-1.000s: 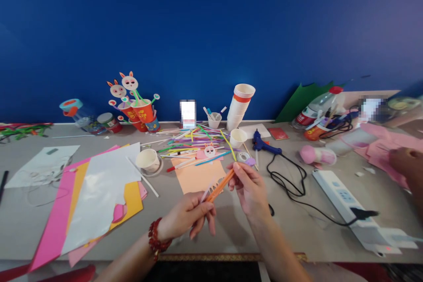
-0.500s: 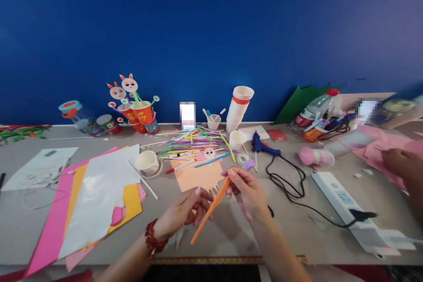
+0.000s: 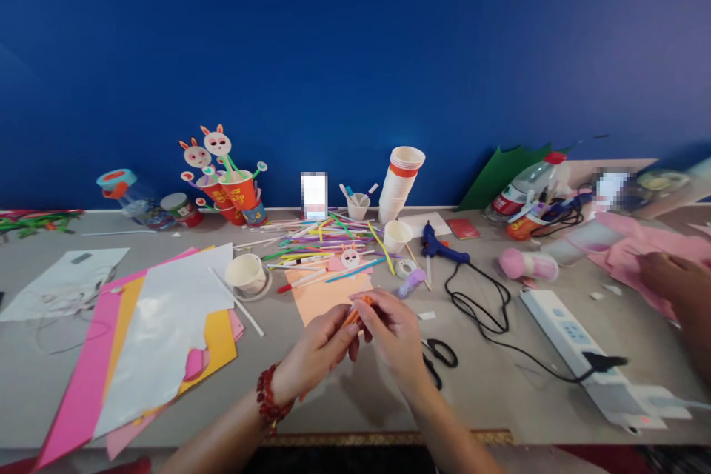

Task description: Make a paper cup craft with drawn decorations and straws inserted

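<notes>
An orange straw [image 3: 352,316] is pinched between my two hands above the front of the table. My left hand [image 3: 322,348], with a red bead bracelet at the wrist, closes around its lower part. The fingers of my right hand [image 3: 393,329] are bent over its upper end, close against the left fingertips. Most of the straw is hidden by the hands; a bit of orange shows below my left palm. Beyond the hands lies a peach paper sheet [image 3: 311,296]. Black-handled scissors [image 3: 441,353] rest beside my right wrist.
Straws and pens [image 3: 322,244] lie heaped behind the paper. White cups [image 3: 245,274] and a blue glue gun [image 3: 441,244] stand around. At left are coloured sheets [image 3: 161,326]. A power strip [image 3: 583,348] and another person's hand [image 3: 669,278] on pink material are at right.
My left hand has moved up and right to meet the right hand and now grips the orange straw. My right hand has shifted slightly left and down, uncovering the scissors.
</notes>
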`<state>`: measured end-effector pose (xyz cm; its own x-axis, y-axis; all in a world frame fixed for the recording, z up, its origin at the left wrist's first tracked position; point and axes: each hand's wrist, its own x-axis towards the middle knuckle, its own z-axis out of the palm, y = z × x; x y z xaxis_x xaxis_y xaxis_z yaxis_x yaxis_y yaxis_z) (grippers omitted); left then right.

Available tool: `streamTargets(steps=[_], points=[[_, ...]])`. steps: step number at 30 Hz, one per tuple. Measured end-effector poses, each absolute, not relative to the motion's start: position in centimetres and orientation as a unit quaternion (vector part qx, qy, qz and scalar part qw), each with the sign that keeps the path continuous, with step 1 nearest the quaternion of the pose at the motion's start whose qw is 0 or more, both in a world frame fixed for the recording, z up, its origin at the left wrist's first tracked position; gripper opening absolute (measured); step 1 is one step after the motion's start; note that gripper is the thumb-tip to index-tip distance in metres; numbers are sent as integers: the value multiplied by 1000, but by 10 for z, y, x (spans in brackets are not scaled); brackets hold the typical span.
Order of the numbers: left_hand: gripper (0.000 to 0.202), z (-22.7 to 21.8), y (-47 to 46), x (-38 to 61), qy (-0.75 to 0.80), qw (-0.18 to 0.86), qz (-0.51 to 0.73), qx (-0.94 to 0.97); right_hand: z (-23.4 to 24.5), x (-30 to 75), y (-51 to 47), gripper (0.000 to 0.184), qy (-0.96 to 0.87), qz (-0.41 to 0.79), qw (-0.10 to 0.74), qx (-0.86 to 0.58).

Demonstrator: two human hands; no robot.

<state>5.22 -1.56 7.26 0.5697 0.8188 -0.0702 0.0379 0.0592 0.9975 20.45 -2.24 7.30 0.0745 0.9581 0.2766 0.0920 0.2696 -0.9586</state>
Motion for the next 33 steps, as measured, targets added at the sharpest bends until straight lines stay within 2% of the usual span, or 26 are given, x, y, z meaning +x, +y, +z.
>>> streamTargets(steps=[6,8,11,12,13,16,17,23,29,33], points=[[35,68,-24,54,381,610,309,623,72,204,-22,16,-597,338,554,-472],[33,67,-26,56,374,631,317,601,71,201,-23,26,-569,356,572,-472],[34,69,-28,58,360,657,326,576,72,197,-24,52,-487,421,618,-451],[34,70,-28,59,358,658,330,574,73,196,-24,53,-463,446,626,-441],[35,71,-28,59,357,658,333,573,73,196,-24,50,-446,470,626,-434],[37,74,-28,58,356,663,330,570,74,197,-21,20,-431,537,594,-416],[37,74,-27,58,355,669,325,567,73,198,-20,16,-433,552,583,-410],[39,69,-25,55,337,727,278,530,69,202,-17,17,-442,566,574,-394],[37,68,-26,53,309,746,278,520,70,198,-17,24,-397,576,582,-414],[38,70,-26,52,313,764,260,501,70,196,-17,21,-374,587,594,-403]])
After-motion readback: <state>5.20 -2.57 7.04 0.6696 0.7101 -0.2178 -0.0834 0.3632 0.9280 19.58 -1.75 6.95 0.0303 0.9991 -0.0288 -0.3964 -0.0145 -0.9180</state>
